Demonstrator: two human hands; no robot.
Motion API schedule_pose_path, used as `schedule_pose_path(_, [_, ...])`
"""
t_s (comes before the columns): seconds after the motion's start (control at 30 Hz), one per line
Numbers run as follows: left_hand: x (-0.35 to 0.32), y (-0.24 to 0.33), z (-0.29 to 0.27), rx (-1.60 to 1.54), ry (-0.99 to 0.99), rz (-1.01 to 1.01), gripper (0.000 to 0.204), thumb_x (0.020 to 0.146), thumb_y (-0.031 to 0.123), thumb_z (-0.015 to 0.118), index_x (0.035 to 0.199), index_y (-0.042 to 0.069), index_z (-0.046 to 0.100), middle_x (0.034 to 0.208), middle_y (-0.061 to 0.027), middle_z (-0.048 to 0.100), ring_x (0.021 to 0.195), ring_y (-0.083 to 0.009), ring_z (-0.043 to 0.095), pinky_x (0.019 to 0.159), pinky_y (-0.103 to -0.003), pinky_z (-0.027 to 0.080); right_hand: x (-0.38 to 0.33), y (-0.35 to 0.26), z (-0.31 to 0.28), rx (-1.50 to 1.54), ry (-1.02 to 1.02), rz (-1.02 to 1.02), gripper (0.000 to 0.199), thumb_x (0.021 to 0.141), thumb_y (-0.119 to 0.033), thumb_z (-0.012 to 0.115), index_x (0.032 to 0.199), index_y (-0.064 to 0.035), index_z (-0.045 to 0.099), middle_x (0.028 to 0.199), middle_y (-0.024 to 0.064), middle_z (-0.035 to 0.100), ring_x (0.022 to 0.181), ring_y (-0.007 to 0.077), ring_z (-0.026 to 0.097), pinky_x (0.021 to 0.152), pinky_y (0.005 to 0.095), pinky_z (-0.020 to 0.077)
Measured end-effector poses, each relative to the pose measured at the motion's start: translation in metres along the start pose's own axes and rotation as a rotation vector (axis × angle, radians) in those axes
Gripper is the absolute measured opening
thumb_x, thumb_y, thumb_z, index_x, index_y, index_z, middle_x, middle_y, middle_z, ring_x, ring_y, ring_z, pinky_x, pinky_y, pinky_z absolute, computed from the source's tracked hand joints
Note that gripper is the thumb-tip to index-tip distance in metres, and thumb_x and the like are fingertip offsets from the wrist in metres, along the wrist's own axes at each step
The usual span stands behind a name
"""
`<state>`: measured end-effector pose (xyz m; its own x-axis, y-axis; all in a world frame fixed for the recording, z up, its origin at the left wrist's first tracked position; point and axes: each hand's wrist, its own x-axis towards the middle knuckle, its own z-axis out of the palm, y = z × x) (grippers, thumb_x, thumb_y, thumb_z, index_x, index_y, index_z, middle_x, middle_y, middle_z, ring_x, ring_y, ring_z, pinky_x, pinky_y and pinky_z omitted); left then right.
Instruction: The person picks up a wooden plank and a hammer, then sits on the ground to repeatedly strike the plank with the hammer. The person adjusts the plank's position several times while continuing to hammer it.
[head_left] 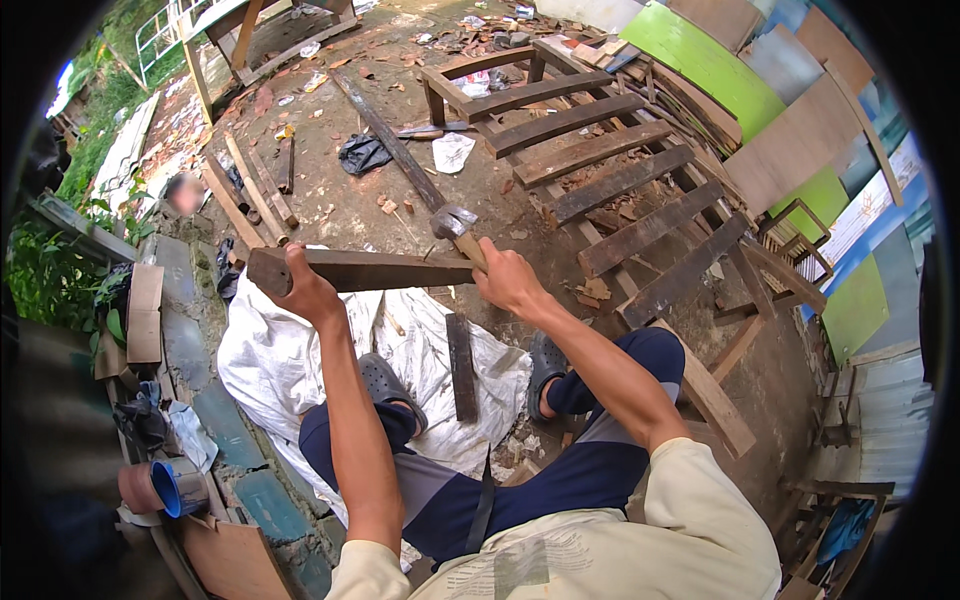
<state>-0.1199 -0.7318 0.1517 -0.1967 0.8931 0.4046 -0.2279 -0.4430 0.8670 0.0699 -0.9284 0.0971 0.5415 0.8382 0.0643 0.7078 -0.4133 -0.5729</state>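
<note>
My left hand (310, 292) is wrapped round the left end of a dark wooden beam (380, 271), which lies crosswise in front of me. A hammer (454, 221) with a metal head and a pale wooden handle is in my right hand (511, 280). That hand closes round the handle beside the beam's right end, with the hammer head above and beyond the beam. Whether the right hand also touches the beam cannot be told. Below the beam, a white sheet (270, 345) is spread on the ground between my feet, and a short dark board (461, 368) lies on it.
A slatted wooden frame (619, 190) lies to the right. Beyond the hammer stretches a long dark timber (385, 133), with several loose sticks (256, 185) at the left. A low block wall (226, 425) borders the left side; green panels (700, 70) lean at the far right.
</note>
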Motion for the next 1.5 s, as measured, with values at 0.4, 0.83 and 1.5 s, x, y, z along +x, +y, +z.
schedule_pose_path(0.4, [-0.011,0.011,0.011,-0.041,-0.011,0.018,0.041,0.093,0.009,0.064,0.128,-0.004,0.049,0.107,-0.0095,0.065,0.095,-0.0182,0.063,0.093,-0.032,0.048,-0.045,-0.009,0.047,0.988,0.201,0.5,0.025,0.097,-0.023,0.06,0.1,-0.0029,0.047,0.064,0.0114,0.057,0.052,0.0273,0.062,0.045,0.0423,0.0506])
schedule_pose_path(0.83, [-0.008,0.014,0.02,-0.118,-0.15,-0.013,0.041,0.091,0.013,0.063,0.127,-0.004,0.051,0.109,-0.0115,0.065,0.098,-0.0209,0.064,0.095,-0.037,0.048,-0.051,-0.03,0.044,1.496,0.107,0.744,0.018,0.096,-0.018,0.059,0.097,-0.0063,0.046,0.064,0.0034,0.052,0.042,0.0137,0.051,0.034,0.0326,0.0443])
schedule_pose_path(1.5, [-0.069,0.091,0.068,-0.266,-0.219,-0.143,0.041,0.086,0.008,0.071,0.123,-0.001,0.055,0.113,-0.0101,0.066,0.102,-0.0193,0.063,0.093,-0.037,0.05,-0.133,0.026,-0.041,1.216,0.267,0.556,0.019,0.097,-0.018,0.059,0.094,-0.0042,0.047,0.064,0.0026,0.052,0.04,0.0118,0.052,0.033,0.0308,0.0433])
